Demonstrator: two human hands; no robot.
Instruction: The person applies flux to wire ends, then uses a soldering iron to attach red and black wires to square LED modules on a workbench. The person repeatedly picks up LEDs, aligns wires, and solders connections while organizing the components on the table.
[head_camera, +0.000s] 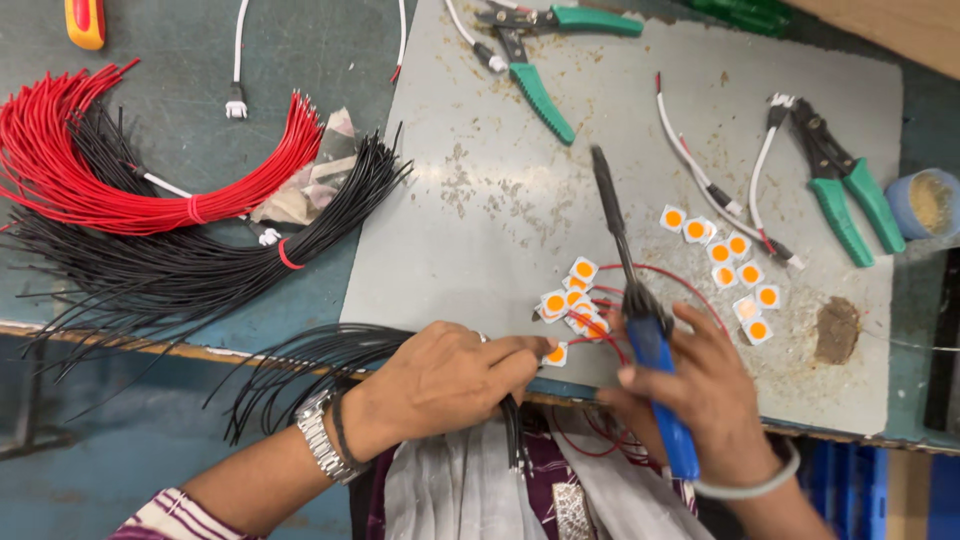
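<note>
- Left hand (440, 385): fingertips pinched on a small white square chip with orange centre (556, 354), at the near edge of the grey metal sheet (480, 190).
- Chip: likely light, stiff, fragile; best held by its edges.
- Right hand (700, 390): fingers wrapped round a blue-handled soldering iron (640, 310).
- Beyond the chip: more chips (575, 300) tangled with thin red wire (690, 285).
- Left of the sheet: red and black wire bundles (180, 210); far side, green-handled pliers (845, 185).

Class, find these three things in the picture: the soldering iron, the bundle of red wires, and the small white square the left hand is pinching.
soldering iron (655, 350), head view, on its blue handle.
bundle of red wires (120, 195), head view, mid-bundle.
small white square (556, 354), head view, on its orange centre.
</note>
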